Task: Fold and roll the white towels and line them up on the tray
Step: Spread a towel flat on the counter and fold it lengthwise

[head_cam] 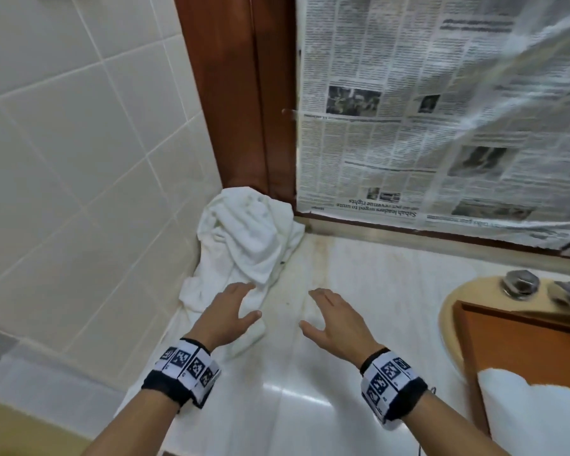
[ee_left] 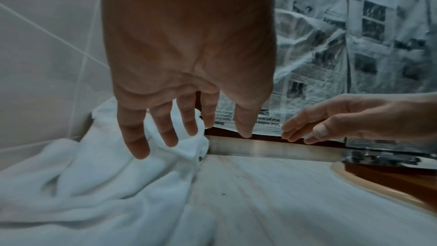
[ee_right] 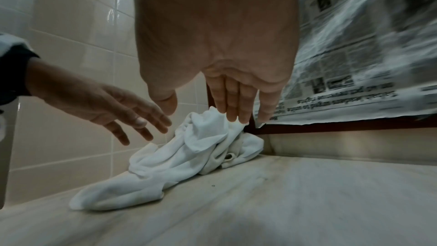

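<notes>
A crumpled heap of white towels [head_cam: 247, 238] lies on the pale countertop [head_cam: 359, 324], pushed into the corner against the tiled wall; the heap also fills the lower left of the left wrist view [ee_left: 99, 184] and shows in the right wrist view [ee_right: 189, 152]. My left hand [head_cam: 241, 307] hovers palm down over the near edge of the heap, fingers spread and straight, holding nothing. My right hand [head_cam: 320, 311] hovers over bare counter just right of the towels, fingers straight and empty. At the lower right an orange-brown tray [head_cam: 507, 350] holds a white towel [head_cam: 533, 413].
A tiled wall [head_cam: 79, 159] closes off the left side. Behind the counter stands a wooden frame [head_cam: 244, 110] and a mirror covered in newspaper [head_cam: 425, 110]. A beige sink [head_cam: 451, 314] with a chrome tap [head_cam: 520, 284] sits under the tray at the right.
</notes>
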Available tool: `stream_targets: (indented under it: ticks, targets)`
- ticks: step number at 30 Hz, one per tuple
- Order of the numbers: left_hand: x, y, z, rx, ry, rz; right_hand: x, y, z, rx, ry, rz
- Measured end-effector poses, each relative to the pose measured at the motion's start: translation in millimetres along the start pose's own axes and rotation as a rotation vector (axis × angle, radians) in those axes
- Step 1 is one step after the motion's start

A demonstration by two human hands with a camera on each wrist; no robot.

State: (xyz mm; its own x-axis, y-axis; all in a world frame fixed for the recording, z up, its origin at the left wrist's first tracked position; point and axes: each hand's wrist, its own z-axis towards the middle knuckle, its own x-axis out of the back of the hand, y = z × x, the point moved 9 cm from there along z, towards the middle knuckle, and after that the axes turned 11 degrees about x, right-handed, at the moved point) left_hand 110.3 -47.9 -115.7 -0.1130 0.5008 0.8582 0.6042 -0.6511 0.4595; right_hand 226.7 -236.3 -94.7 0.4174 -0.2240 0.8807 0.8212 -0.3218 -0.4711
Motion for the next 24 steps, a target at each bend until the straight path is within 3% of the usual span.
stream_targets:
  ticks: [8, 13, 19, 24]
  targets:
    - [30, -18, 85, 0.045, 0.089, 0.006, -36, -1, 113, 0.140, -0.041, -0.085]
    - [34, -28, 112, 0.042, 0.125, 0.009, -63, -2, 168, 0.151, 0.017, -0.187]
    - [38, -40, 120, -0.050, 0.188, -0.031, -61, -2, 186, 0.177, 0.131, -0.143]
    - [60, -38, 118, -0.175, 0.357, -0.025, -30, -14, 161, 0.305, 0.249, 0.094]
